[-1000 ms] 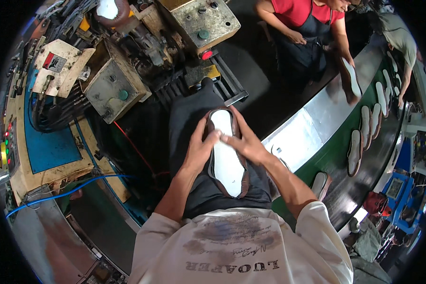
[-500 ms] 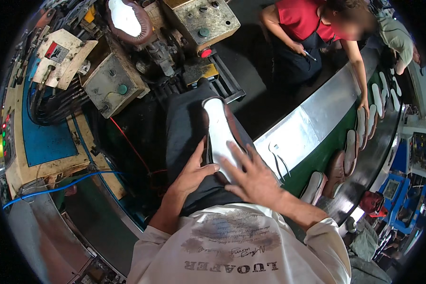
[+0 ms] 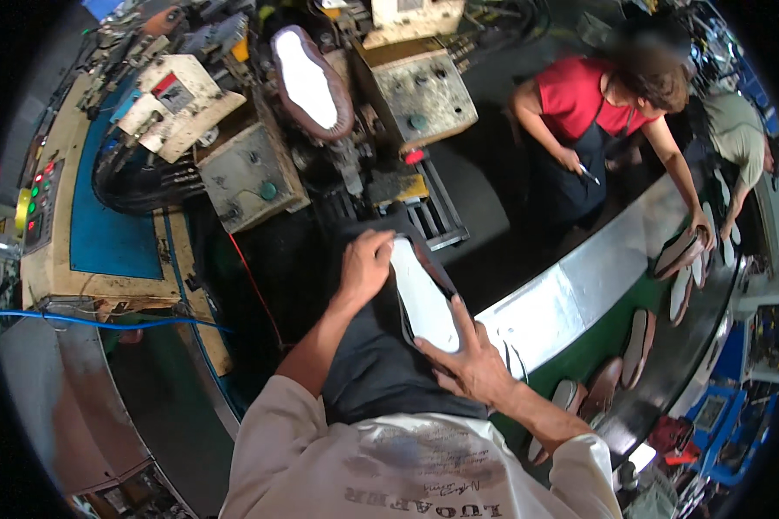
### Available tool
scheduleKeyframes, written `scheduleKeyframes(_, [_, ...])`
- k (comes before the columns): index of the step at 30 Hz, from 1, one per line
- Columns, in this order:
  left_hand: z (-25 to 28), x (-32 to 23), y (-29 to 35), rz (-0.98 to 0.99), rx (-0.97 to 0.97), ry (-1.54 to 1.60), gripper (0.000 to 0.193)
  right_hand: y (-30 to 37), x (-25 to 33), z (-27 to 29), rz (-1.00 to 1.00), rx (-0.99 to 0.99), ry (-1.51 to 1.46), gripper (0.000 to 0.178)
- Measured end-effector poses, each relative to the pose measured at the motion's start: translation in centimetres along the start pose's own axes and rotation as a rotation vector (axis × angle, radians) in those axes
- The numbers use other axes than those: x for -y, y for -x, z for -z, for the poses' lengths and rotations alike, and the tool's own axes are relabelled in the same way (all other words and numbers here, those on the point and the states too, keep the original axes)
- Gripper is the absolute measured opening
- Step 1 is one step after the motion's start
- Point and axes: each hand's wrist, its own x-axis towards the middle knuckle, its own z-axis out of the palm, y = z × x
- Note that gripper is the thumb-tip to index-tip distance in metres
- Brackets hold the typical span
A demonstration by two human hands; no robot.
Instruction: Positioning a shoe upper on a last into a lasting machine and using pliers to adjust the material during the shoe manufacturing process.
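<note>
A brown leather shoe upper with a flat white sole face lies sole-up across the wearer's dark-trousered lap. The right hand grasps its near end, thumb and fingers spread; the left hand touches the far end with curled fingers, its grip unclear. Ahead, a greasy machine carries a second brown, white-soled shoe between two scuffed metal control boxes with green buttons. To the right, a shiny metal worktop borders a green strip bearing more shoes; a co-worker in red touches one. The machine's red label is too small to read; dark lettering crosses the wearer's pale shirt.
</note>
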Motion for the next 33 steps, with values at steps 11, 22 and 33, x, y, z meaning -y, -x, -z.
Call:
scheduleKeyframes(11, [1.4, 3.9, -1.9, 0.352, 0.125, 0.539, 0.032, -1.9, -1.9, 2.6, -0.044, 0.018, -0.214, 0.069])
scheduleKeyframes(22, [19.0, -0.6, -28.0, 0.32, -0.09, 1.114, 0.079, -16.6, -1.6, 15.0, 0.048, -0.323, 0.026, 0.067])
scheduleKeyframes(33, [24.7, -7.8, -1.1, 0.263, -0.067, 1.158, 0.087, -40.3, -0.2, 13.1, 0.148, -0.479, 0.034, 0.079])
